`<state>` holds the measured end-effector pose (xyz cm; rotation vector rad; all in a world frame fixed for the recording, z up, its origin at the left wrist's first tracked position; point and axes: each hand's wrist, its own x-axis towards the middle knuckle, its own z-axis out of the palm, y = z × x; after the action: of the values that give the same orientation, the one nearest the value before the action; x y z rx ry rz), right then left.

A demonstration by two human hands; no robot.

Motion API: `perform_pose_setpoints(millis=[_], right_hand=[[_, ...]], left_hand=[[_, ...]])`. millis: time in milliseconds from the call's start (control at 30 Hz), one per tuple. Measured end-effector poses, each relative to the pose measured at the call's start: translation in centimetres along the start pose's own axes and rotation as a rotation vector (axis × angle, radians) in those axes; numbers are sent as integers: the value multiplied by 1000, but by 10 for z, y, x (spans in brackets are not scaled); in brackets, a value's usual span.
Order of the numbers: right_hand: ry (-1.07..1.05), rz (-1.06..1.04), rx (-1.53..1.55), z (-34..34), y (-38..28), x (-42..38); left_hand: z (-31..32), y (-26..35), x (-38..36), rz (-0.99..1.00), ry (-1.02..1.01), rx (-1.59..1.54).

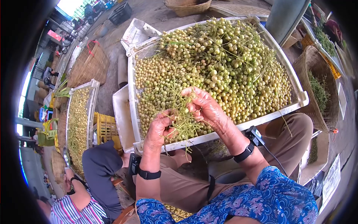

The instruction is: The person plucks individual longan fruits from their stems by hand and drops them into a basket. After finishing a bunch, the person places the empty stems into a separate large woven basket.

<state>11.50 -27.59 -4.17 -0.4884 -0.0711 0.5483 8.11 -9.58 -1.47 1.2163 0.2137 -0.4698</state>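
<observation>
A wide white mesh tray [132, 86] lies before me, heaped with small round yellow-green fruits [220, 48], some still on thin stems. Over its near edge, my left hand [160, 127] has its fingers closed on a tangled bunch of green stems [186, 125]. My right hand [207, 106] is closed at the same bunch from the other side, thumb and forefinger pinched by the upper stems. Whether a fruit sits between those fingertips I cannot make out. Few fruits show on the bunch, and loose stem ends hang below the tray's rim.
Left of me, another person's hand [68, 175] is beside a second fruit tray [91, 93]. A yellow crate [105, 125] and a woven basket [89, 65] stand nearby. On the right are a tall basket [311, 71] with green stems inside and a grey post [285, 18].
</observation>
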Motion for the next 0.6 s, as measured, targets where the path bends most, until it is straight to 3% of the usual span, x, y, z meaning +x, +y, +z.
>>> perform_pose_setpoints(millis=[67,133,200,233,400,500,600], right_hand=[[10,-10,-162,3,-2,-2],[0,-27,-128,3,-1,-3],[-6,-114,-52,4,2,-2],[-17,-143,-56,5,2,-3],[-59,-239,-266,15,1,1],[59,-333,-720,22,-2,0],[155,-286,-604,28,-4,-2]], left_hand=[[-1,-2,2,-8,-70,-88],[-2,-7,5,26,-18,-98],[-8,-8,8,47,-258,-253],[-8,-8,8,9,-252,-315],[-2,-2,7,16,-388,-183],[1,3,6,-112,-391,-248],[-4,-3,12,-124,-539,-393]])
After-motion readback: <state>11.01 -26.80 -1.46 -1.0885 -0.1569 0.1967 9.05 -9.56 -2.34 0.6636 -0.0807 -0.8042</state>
